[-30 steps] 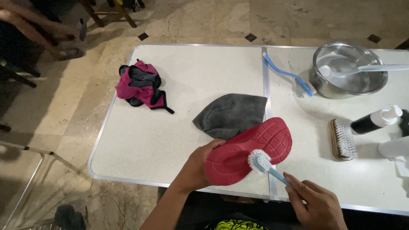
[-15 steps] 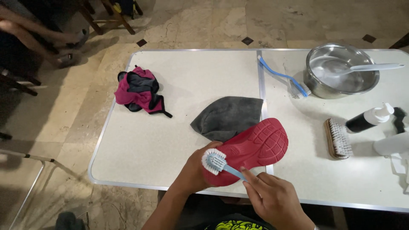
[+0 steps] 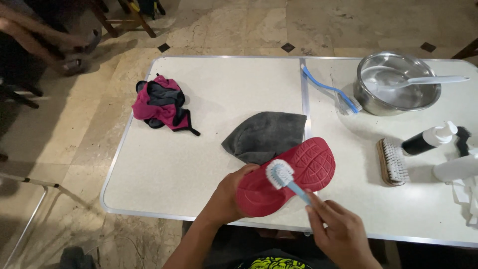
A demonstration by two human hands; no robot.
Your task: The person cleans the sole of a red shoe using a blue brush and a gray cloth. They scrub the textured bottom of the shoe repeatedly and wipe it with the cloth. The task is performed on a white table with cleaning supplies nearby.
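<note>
My left hand [image 3: 226, 197] grips the heel end of a red shoe [image 3: 308, 167], held sole up above the near edge of the white folding table [image 3: 164, 169]. My right hand [image 3: 341, 231] holds a light blue brush [image 3: 281, 175] by its handle. Its white bristle head rests on the middle of the red sole. A grey cloth [image 3: 266, 134] lies on the table just behind the shoe.
A pink and black garment [image 3: 162, 103] lies at the table's left. At the right are a steel bowl [image 3: 398, 84] with a spoon, a blue long-handled brush [image 3: 331, 90], a wooden scrub brush [image 3: 392, 162], a dark pump bottle [image 3: 427, 141] and a white bottle [image 3: 455, 168]. A person's legs [image 3: 45, 35] are at far left.
The brush head has gone from the toe part of the sole to the heel end and back to the middle. My left hand has kept its hold on the shoe.
</note>
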